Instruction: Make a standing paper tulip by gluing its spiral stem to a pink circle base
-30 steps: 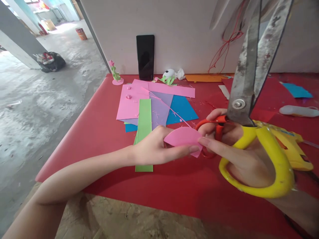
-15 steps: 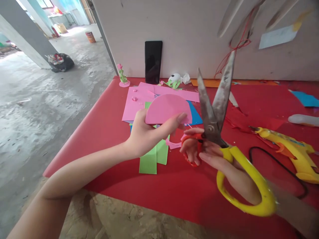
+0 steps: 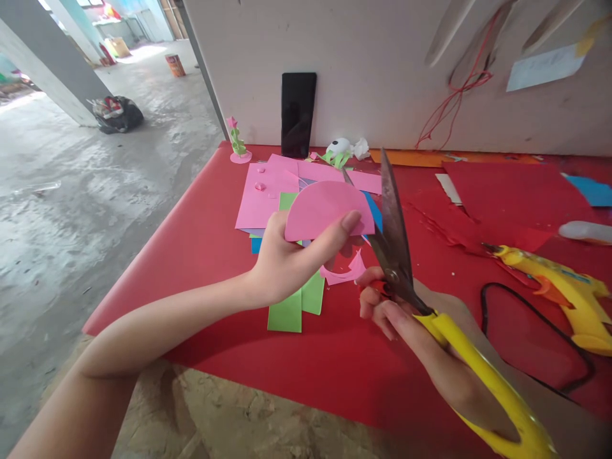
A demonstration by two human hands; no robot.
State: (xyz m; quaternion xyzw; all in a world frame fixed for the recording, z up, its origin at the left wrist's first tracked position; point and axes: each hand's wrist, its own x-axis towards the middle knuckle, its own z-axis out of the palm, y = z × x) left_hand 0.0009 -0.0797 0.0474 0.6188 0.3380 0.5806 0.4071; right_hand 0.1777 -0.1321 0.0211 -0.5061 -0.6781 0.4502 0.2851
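Note:
My left hand (image 3: 287, 261) is closed on a pink paper half-circle (image 3: 327, 207) and holds it upright above the red table (image 3: 201, 242). My right hand (image 3: 406, 325) grips big scissors (image 3: 396, 245) with yellow and orange handles. Their blades are open, and the tips reach the right edge of the pink half-circle. A curled pink offcut (image 3: 347, 271) lies on the table just under the paper.
Pink, purple, blue and green sheets (image 3: 261, 197) lie behind my left hand. A black phone (image 3: 298, 115) leans on the wall beside a small paper flower (image 3: 236, 143). A yellow glue gun (image 3: 564, 287) with a black cord lies at the right, near red paper (image 3: 516, 191).
The scissors have swung down from an upright position towards the pink half-circle, with the blades now at its right edge. My left hand has kept the paper raised after lifting it.

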